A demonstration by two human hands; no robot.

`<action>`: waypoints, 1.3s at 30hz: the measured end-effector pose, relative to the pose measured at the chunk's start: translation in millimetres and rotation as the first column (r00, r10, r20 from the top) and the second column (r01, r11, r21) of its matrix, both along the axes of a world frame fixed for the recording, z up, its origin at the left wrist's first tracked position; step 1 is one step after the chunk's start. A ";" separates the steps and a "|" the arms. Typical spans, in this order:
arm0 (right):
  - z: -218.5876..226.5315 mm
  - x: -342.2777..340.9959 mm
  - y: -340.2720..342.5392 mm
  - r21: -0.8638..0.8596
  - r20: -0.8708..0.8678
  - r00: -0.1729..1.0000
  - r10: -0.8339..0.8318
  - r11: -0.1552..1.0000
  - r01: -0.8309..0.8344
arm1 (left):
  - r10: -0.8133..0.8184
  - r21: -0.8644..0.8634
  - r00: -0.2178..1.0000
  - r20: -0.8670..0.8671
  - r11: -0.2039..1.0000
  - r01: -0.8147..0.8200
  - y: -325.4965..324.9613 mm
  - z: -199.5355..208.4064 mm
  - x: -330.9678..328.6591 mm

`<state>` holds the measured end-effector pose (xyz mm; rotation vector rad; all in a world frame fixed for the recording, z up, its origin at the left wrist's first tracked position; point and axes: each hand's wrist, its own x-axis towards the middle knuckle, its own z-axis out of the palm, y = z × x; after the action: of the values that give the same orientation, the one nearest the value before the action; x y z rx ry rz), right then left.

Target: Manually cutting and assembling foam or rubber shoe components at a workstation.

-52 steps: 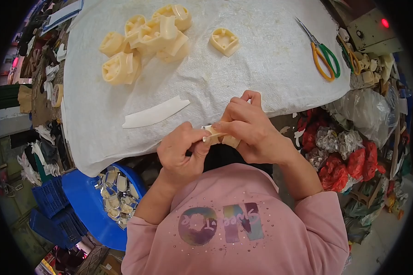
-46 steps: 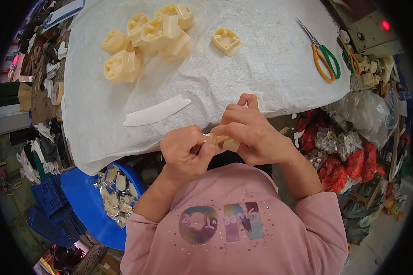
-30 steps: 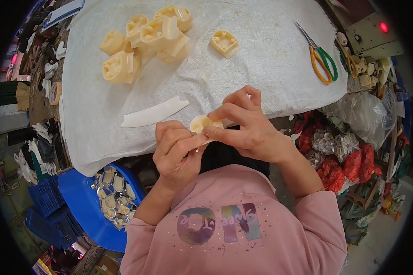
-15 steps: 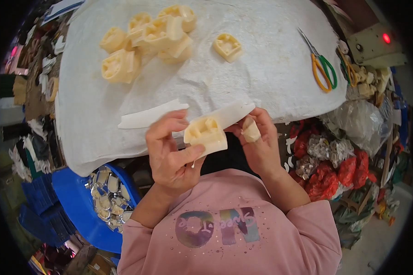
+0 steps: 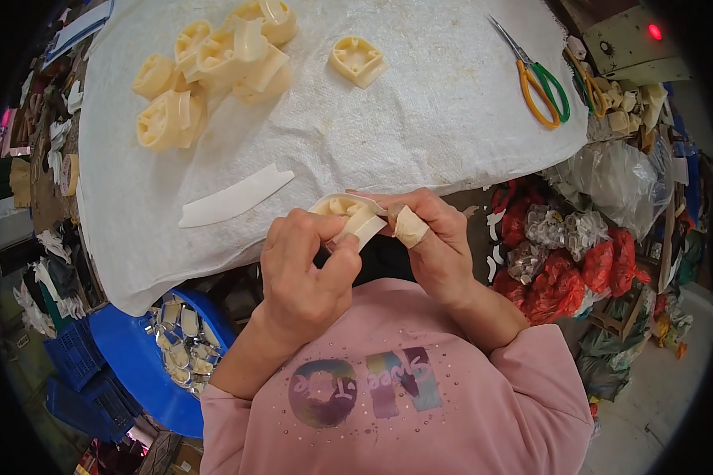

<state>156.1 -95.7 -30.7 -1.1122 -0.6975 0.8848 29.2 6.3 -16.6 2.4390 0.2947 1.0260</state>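
Note:
Just past the table's near edge, my left hand (image 5: pixel 305 269) pinches a cream moulded plastic piece (image 5: pixel 366 225), its thumb and fingers closed on the near left side. My right hand (image 5: pixel 444 249) grips the same piece from the right, pressing a white strip (image 5: pixel 342 199) that curves around its far side. Beige tape (image 5: pixel 409 227) is wrapped about my right thumb. A second white strip (image 5: pixel 238 196) lies flat on the white-covered table (image 5: pixel 420 134), left of my hands. Farther off, one cream piece (image 5: pixel 358 62) lies alone.
Several more cream pieces (image 5: pixel 218 59) are heaped at the far left. Scissors (image 5: pixel 540 87) with orange and green handles lie at the right. A blue tub (image 5: pixel 127 356) of shiny parts stands below left; red plastic bags (image 5: pixel 562 297) sit below right.
The white strip stuck out straight to the right; now it bends around the piece's far side. My hands have drawn closer together. The whole view has shifted slightly.

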 end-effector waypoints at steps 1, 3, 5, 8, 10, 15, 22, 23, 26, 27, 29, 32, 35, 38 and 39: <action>1.4 0.4 0.6 -0.002 -0.002 1.000 -0.001 1.000 0.001 | 0.015 0.022 1.000 -0.013 1.000 -0.015 -0.6 0.5 0.6; 4.0 2.1 1.4 -0.047 0.245 0.970 0.005 0.999 0.007 | 0.028 0.045 0.999 -0.025 0.999 -0.027 -2.9 2.3 2.0; 4.9 5.7 1.6 -0.088 0.364 0.931 0.037 0.996 -0.006 | 0.064 0.070 0.996 -0.065 0.996 -0.059 -3.2 4.5 3.2; 17.0 9.9 6.3 -0.198 0.530 0.836 0.144 0.979 -0.043 | 0.086 0.088 0.990 -0.112 0.993 -0.076 0.7 2.0 5.2; 19.2 13.7 9.5 -0.265 0.576 0.789 0.213 0.962 -0.066 | 0.087 0.044 0.992 -0.090 0.996 -0.083 4.0 -2.9 3.9; 4.2 44.8 16.4 -0.219 0.125 0.955 0.269 0.946 -0.238 | 0.054 -0.273 0.999 0.005 0.961 -0.050 2.4 -5.9 -4.7; 9.2 56.8 24.0 -0.216 -0.119 0.820 0.560 0.792 -0.572 | -0.169 -0.386 0.968 0.184 0.893 0.229 1.8 -12.7 -2.0; 9.6 55.6 24.4 -0.218 -0.120 0.823 0.555 0.794 -0.567 | -0.162 -0.342 0.975 0.152 0.917 0.206 2.5 -12.1 -3.2; 10.2 52.6 28.0 -0.258 -0.043 0.814 0.579 0.781 -0.569 | -0.145 -0.258 0.985 0.093 0.952 0.165 5.9 -11.9 -5.3; 8.2 50.7 27.8 -0.270 -0.018 0.825 0.564 0.792 -0.547 | -0.135 -0.222 0.989 0.064 0.964 0.146 6.8 -11.9 -5.0; 0.0 43.6 26.6 -0.283 0.011 0.839 0.545 0.806 -0.520 | -0.125 -0.232 0.990 0.065 0.963 0.136 8.1 -13.0 -2.5; -13.2 34.8 27.5 -0.191 0.100 0.910 0.402 0.906 -0.379 | -0.088 -0.342 0.993 0.082 0.933 0.111 8.5 -15.7 -2.4; -13.4 33.4 27.3 -0.182 0.163 0.949 0.269 0.954 -0.239 | -0.005 -0.552 0.992 0.124 0.830 0.074 2.7 -14.3 -3.5; -14.6 38.8 29.0 0.104 0.271 0.954 0.127 0.982 -0.160 | 0.086 -0.712 0.980 0.182 0.698 0.071 3.7 -12.8 -3.2; -9.1 46.3 27.8 0.042 0.434 0.880 0.194 0.971 -0.235 | 0.113 -0.763 0.969 0.221 0.639 0.099 4.8 -12.6 -3.1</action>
<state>202.4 -67.9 -39.7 -1.1716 -1.2354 0.7886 26.1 11.1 -29.2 1.5048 0.5308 0.9317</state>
